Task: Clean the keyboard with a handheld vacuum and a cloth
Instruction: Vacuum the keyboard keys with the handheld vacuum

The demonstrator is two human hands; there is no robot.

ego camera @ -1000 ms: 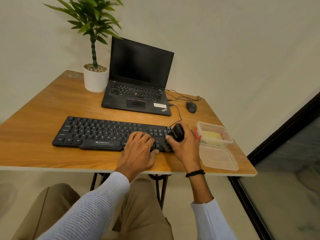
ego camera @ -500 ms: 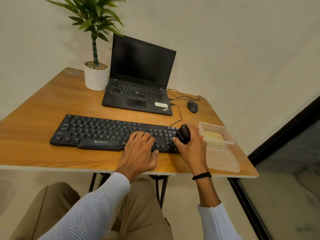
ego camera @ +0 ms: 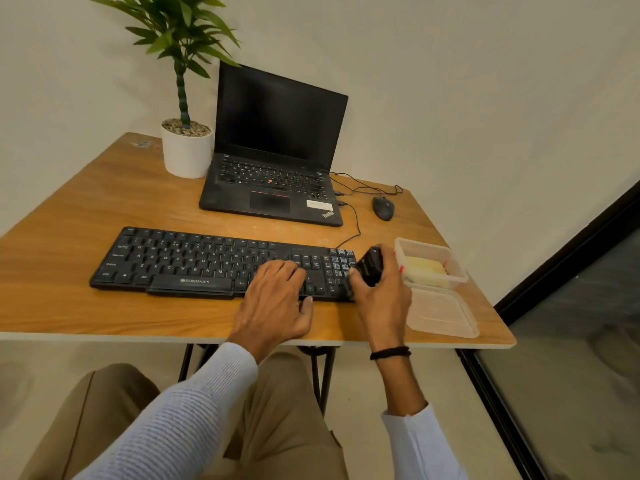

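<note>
— On the wooden table (ego camera: pixel 69 209), where's the vacuum?
— At the right end of the black keyboard (ego camera: pixel 207 261). The right hand (ego camera: pixel 381 303) grips the small dark handheld vacuum (ego camera: pixel 370 270) by the number pad.
— And the left hand (ego camera: pixel 273 299)?
— Flat, fingers relaxed, resting on the keys (good bracing). I'd sweep slowly along the rows, since gaps between the plastic keycaps trap dust. What looks like a yellow cloth (ego camera: pixel 424 270) lies in the clear tub (ego camera: pixel 458 268).

A long black keyboard (ego camera: pixel 207 261) is laid flat along the front of the wooden table (ego camera: pixel 69 209). A small black handheld vacuum (ego camera: pixel 370 270) is held tilted at its right end. A pale yellow cloth (ego camera: pixel 424 270) is kept in a clear box (ego camera: pixel 426 244) just beside.
</note>
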